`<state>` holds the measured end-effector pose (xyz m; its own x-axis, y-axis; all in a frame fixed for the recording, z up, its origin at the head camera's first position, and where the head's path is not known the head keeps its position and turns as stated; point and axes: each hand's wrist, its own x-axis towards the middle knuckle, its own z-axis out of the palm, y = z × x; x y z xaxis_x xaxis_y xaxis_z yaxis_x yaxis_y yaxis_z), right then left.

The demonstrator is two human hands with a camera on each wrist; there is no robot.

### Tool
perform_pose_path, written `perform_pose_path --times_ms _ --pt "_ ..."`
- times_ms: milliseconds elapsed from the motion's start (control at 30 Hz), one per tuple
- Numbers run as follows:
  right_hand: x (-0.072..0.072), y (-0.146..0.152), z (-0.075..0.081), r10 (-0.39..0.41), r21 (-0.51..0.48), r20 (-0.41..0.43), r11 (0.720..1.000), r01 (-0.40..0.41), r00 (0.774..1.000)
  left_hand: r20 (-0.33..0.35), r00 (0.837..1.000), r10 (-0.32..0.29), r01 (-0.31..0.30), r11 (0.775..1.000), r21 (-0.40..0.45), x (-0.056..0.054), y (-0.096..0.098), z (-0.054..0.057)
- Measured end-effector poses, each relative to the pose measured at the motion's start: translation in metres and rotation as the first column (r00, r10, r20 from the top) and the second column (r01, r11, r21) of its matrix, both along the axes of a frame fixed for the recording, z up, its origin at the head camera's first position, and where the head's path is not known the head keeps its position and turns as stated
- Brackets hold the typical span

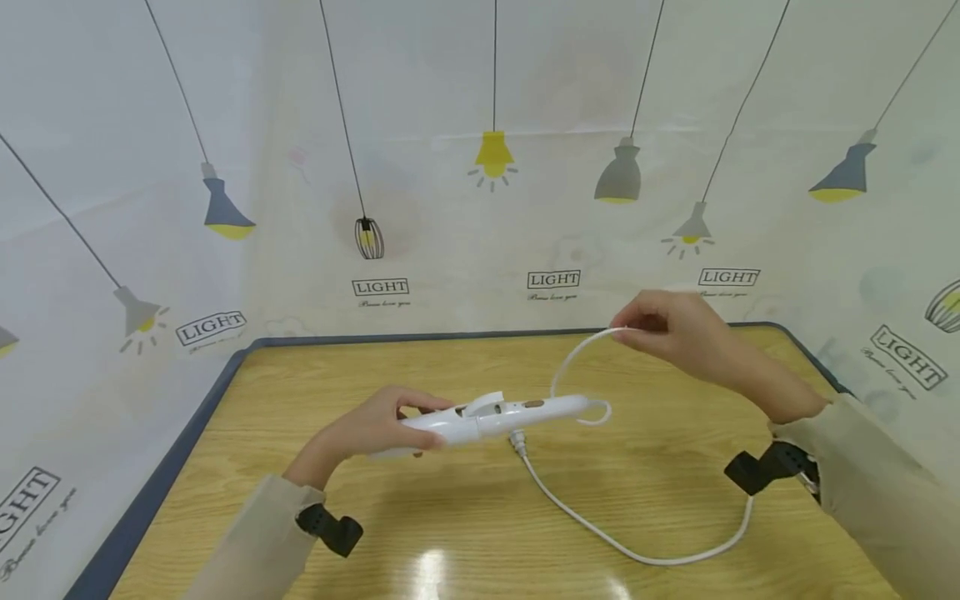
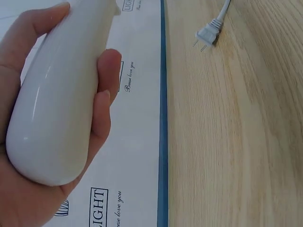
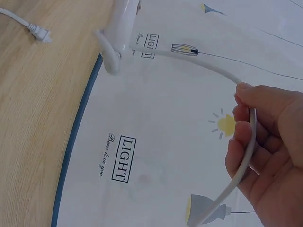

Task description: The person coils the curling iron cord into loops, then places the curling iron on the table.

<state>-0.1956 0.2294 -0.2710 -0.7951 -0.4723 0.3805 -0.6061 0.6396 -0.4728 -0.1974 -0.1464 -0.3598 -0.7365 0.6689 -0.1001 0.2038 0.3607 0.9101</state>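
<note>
My left hand (image 1: 378,422) grips a white hair curler (image 1: 517,416) by its wide, rounded end, holding it nearly level above the table. A raised lever (image 1: 483,403) and a brownish button (image 1: 533,404) show on its upper side. The left wrist view shows the smooth end of the hair curler (image 2: 61,94) in the palm, fingers wrapped round it. Up and to the right, my right hand (image 1: 686,337) pinches the white power cord (image 3: 253,123) between thumb and fingers. A small loop (image 1: 609,410) sticks out at the hair curler's narrow end.
On the wood-grain table (image 1: 300,517) lies the cord's two-pin plug (image 2: 208,34), with the cord (image 1: 652,561) curving toward the right forearm. A dark blue edge (image 1: 420,337) borders the table. White sheets printed with lamps (image 1: 450,92) stand behind and at both sides.
</note>
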Motion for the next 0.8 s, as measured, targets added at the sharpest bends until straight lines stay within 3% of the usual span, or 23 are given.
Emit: perform_pose_path --times_ms 267,500,667,800 --pt "0.031 -0.003 -0.002 0.029 0.034 -0.084 0.999 -0.027 0.996 -0.031 0.993 0.112 -0.111 0.993 0.033 -0.003 -0.002 0.000" --pt "0.047 -0.004 -0.020 0.093 -0.066 -0.093 0.993 -0.099 0.991 -0.039 0.972 0.233 -0.231 0.971 0.060 -0.002 0.000 0.004" --pt "0.056 0.000 -0.043 0.123 -0.216 0.056 0.970 -0.108 0.991 -0.024 0.960 0.278 -0.273 0.956 0.110 -0.002 0.001 0.007" --pt "0.061 0.003 -0.066 0.179 -0.351 0.167 0.930 -0.111 0.969 0.000 0.953 0.302 -0.299 0.942 0.154 -0.003 0.000 0.012"
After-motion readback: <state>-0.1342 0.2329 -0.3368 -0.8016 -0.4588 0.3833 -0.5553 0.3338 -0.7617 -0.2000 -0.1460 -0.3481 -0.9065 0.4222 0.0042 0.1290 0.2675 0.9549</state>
